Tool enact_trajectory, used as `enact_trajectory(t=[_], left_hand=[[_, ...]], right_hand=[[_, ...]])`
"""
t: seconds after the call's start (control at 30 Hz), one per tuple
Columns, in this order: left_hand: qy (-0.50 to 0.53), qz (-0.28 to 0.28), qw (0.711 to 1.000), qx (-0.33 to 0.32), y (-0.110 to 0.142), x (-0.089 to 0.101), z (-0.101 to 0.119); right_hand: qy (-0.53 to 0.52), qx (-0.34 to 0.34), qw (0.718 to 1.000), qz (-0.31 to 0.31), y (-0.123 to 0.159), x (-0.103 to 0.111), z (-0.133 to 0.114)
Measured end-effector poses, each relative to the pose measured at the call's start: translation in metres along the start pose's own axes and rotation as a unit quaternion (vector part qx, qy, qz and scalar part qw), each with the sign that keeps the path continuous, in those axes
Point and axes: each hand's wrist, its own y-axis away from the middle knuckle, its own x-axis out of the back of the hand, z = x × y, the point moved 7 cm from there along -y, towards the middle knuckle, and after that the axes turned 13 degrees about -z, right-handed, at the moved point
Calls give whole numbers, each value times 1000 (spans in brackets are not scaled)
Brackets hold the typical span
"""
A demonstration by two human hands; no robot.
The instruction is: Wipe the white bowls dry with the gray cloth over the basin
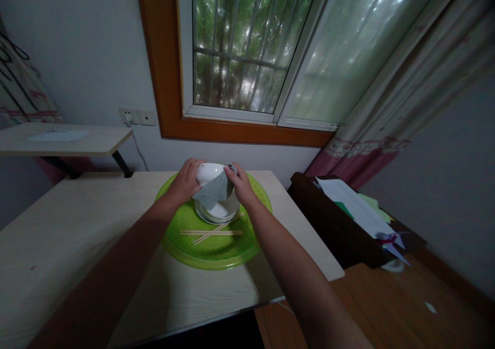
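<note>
A white bowl (209,171), tilted, is held up over a green basin (216,262). My left hand (186,181) grips the bowl's left side with closed fingers. My right hand (240,182) is closed on a grey cloth (215,191), which hangs across the bowl's front and right side. Part of the bowl is hidden behind the cloth. Below them, a small stack of white dishes (221,214) rests in the basin. Several wooden chopsticks (211,232) lie crossed in front of the stack.
The basin stands on a pale wooden table (96,225). At the left is a raised shelf (65,140) with a paper on it. Beyond the table's right edge, a dark cabinet (325,220) bears papers (356,204). A window (247,55) is behind.
</note>
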Motion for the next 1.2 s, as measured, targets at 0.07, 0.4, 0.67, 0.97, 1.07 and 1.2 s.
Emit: enact_trajectory(t=[0.07, 0.4, 0.67, 0.97, 1.07, 1.2], left_hand=[[21, 16, 1000, 3, 0, 4, -1], [112, -6, 993, 34, -2, 9, 2], [71, -9, 997, 35, -1, 10, 1], [47, 70, 994, 66, 1, 18, -10], [24, 76, 995, 68, 2, 20, -10], [0, 55, 997, 60, 1, 19, -4]], right_hand=[[-34, -1, 999, 19, -1, 2, 5], [-69, -2, 995, 71, -6, 12, 22], [41, 26, 992, 113, -3, 25, 7], [147, -14, 965, 215, -1, 49, 9], [101, -48, 965, 237, 1, 51, 19], [2, -88, 959, 268, 3, 52, 32]])
